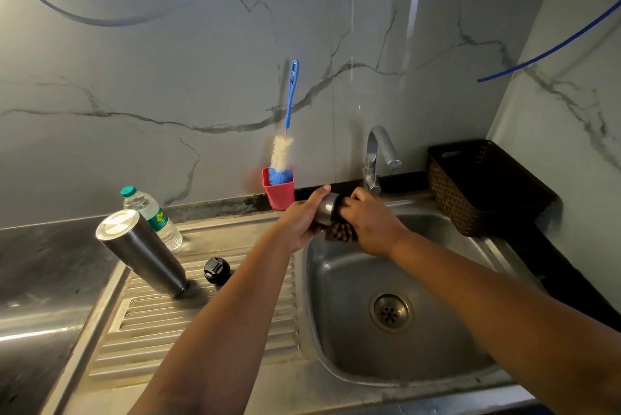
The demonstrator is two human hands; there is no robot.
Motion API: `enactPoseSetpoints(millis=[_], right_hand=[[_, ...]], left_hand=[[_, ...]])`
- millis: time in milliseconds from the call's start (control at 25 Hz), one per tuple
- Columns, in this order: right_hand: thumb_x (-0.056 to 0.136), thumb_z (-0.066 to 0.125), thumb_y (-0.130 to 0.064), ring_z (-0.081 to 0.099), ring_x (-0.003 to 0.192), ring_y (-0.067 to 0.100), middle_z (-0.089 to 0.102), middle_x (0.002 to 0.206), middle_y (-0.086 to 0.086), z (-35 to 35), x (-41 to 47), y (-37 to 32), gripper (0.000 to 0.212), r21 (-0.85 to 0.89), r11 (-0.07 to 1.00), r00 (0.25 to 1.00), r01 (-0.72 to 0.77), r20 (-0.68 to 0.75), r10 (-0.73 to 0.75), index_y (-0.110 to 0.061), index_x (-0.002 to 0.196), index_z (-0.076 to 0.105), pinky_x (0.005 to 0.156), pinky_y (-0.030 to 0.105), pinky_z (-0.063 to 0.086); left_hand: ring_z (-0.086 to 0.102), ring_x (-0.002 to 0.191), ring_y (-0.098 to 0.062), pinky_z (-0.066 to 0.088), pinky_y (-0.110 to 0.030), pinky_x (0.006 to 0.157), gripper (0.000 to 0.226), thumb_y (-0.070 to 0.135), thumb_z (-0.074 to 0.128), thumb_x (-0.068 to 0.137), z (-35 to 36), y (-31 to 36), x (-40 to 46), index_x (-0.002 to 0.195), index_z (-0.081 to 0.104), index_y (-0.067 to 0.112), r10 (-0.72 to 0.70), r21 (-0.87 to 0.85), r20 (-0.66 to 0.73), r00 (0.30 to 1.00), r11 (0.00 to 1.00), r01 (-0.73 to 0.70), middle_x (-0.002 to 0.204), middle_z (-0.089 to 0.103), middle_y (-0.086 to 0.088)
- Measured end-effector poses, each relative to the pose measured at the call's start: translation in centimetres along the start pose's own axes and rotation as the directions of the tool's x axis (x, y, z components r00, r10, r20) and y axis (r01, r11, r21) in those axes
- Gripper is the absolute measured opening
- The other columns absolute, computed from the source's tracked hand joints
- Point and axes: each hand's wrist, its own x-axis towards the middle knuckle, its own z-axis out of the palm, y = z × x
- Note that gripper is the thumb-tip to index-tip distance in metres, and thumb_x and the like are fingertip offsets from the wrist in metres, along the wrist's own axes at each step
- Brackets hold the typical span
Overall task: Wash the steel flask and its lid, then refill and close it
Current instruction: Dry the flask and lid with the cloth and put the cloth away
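The table (40, 267) is a grey slab at nine o'clock, running into the steel sink (339, 340) with its ribbed drainboard (188, 324) and a dry basin around the drain (390, 312). A dark woven basket (484, 186) sits at two o'clock beside the tap (378, 156), whose spout ends just above the hands; no water shows.

The steel flask (142, 251) stands mouth-down on the drainboard at nine o'clock, its long axis leaning toward ten o'clock, well apart from both hands and nearer the left arm. Behind it stands a plastic water bottle (153, 216); just beside its foot lies a small black stopper (216, 270).

At twelve o'clock a bottle brush (284, 152) rests in a red cup (279, 193).

The left hand (302, 216) has its grip curled around the steel lid (326, 209), a cup-like cap held over the basin's far edge with its axis lying roughly nine to three. The right hand (371, 223), touching it from three o'clock, has its grip closed on a dark scrub pad (342, 231) pressed against the lid's open end.

By my reading the lid is being scrubbed; the flask awaits its turn, reached most easily by the left hand.
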Motion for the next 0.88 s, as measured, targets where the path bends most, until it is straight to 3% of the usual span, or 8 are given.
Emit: enactPoseSetpoints(millis=[80,160,280,440,600,720,800,880], right_hand=[[0.078,0.069,-0.010,0.055,0.101,0.023,0.062,0.104,0.003,-0.4,0.1,-1.0,0.042,0.430,0.878,0.977,-0.211,0.069,0.201,-0.015,0.118,0.059,0.080,0.028,0.049],[0.079,0.068,-0.003,0.063,0.087,0.018,0.066,0.093,0.001,-1.6,0.1,-1.3,0.033,0.763,0.470,0.893,-0.444,0.332,0.305,-0.021,0.107,0.063,0.066,0.023,0.050],[0.081,0.069,-0.006,0.067,0.092,0.022,0.071,0.099,0.010,-2.8,-0.4,-0.6,0.023,0.786,0.053,0.767,-0.616,0.583,0.266,-0.016,0.102,0.066,0.079,0.033,0.055],[0.077,0.073,-0.005,0.065,0.102,0.028,0.070,0.103,0.012,-2.4,0.0,0.5,0.029,0.790,0.115,0.769,-0.602,0.536,0.349,-0.012,0.104,0.066,0.096,0.044,0.050],[0.078,0.072,0.000,0.065,0.091,0.015,0.069,0.092,0.000,-2.8,0.3,0.5,0.030,0.776,0.496,0.911,-0.390,0.245,0.332,-0.016,0.103,0.068,0.083,0.024,0.051],[0.080,0.069,-0.001,0.062,0.092,0.015,0.067,0.093,0.002,-2.3,0.0,0.5,0.026,0.631,0.725,0.961,-0.276,0.166,0.222,-0.011,0.104,0.069,0.083,0.027,0.051],[0.080,0.070,-0.001,0.062,0.095,0.016,0.068,0.099,0.003,-2.1,-0.4,0.3,0.029,0.720,0.572,0.919,-0.393,0.280,0.278,-0.017,0.104,0.067,0.083,0.028,0.052],[0.079,0.068,0.000,0.063,0.094,0.022,0.068,0.104,0.011,-2.4,-0.7,0.5,0.030,0.786,0.275,0.826,-0.554,0.476,0.302,-0.015,0.105,0.066,0.080,0.031,0.051]], left_hand=[[0.068,0.089,-0.022,0.056,-0.033,0.078,0.034,0.040,0.068,0.088,0.1,-0.2,0.1,0.099,0.066,0.008,0.098,-0.055,-0.025,0.995,0.994,-0.099,0.090,0.072,-0.009],[0.068,0.086,-0.023,0.057,-0.035,0.078,0.028,0.035,0.065,0.091,-0.4,-0.9,0.1,0.098,0.068,0.008,0.191,-0.023,0.025,0.981,0.981,-0.190,0.084,0.072,-0.008],[0.068,0.091,-0.024,0.058,-0.033,0.077,0.032,0.023,0.068,0.085,-1.5,-1.1,-0.5,0.112,0.062,0.006,0.329,0.018,0.187,0.926,0.941,-0.338,0.096,0.070,-0.010],[0.066,0.101,-0.028,0.057,-0.039,0.086,0.026,0.005,0.058,0.092,-1.8,0.3,-0.9,0.118,0.059,0.008,0.254,-0.123,0.291,0.923,0.966,-0.227,0.108,0.067,-0.013],[0.072,0.085,-0.028,0.058,-0.036,0.076,0.062,0.064,0.055,0.088,-0.7,0.4,-0.8,0.108,0.064,0.006,0.004,0.027,0.034,0.999,1.000,-0.005,0.095,0.073,-0.017],[0.072,0.072,-0.022,0.059,-0.029,0.071,0.036,0.041,0.067,0.089,-0.6,0.0,-0.5,0.092,0.067,0.005,0.048,-0.027,0.056,0.997,0.999,-0.046,0.081,0.074,-0.014],[0.072,0.077,-0.021,0.060,-0.029,0.071,0.023,0.027,0.068,0.090,-0.8,-0.3,-1.0,0.095,0.066,0.005,0.075,-0.100,0.076,0.994,0.993,-0.067,0.085,0.073,-0.013],[0.071,0.087,-0.021,0.059,-0.029,0.075,0.018,0.016,0.067,0.089,-1.1,-1.4,-1.1,0.103,0.064,0.005,0.140,-0.135,0.122,0.983,0.983,-0.123,0.097,0.070,-0.014]])
